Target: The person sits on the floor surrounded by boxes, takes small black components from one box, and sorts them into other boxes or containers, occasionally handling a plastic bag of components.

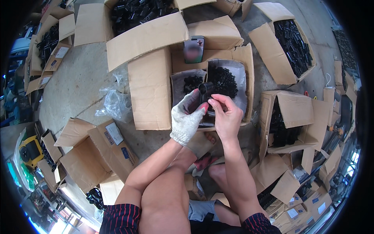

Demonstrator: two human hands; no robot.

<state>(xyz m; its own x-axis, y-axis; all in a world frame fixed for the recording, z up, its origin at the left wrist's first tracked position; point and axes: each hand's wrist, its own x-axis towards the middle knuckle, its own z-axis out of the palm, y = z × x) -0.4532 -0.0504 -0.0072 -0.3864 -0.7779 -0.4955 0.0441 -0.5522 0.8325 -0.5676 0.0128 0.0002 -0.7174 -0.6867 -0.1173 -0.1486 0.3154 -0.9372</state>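
Observation:
A white knitted glove with pinkish-red fingertips covers my left hand (184, 119), which grips a short black tubular plastic part (205, 87) with its round open end facing up. Bare and close beside it, my right hand (227, 116) pinches thumb and forefinger together at the lower side of that part. Whatever lies between those fingertips is too small to make out. Under both hands is an open carton (150, 93) holding two grey trays. Small black pieces lie in the left tray (177, 82), and a larger heap of small black rings (224, 80) fills much of the right tray (240, 70).
A phone (195, 47) leans at the carton's far side. Open boxes of black parts stand at the far left (91, 25), far right (269, 50) and right (298, 111). An open carton (83, 162) sits at left, near a crumpled clear plastic bag (115, 101) on the concrete floor.

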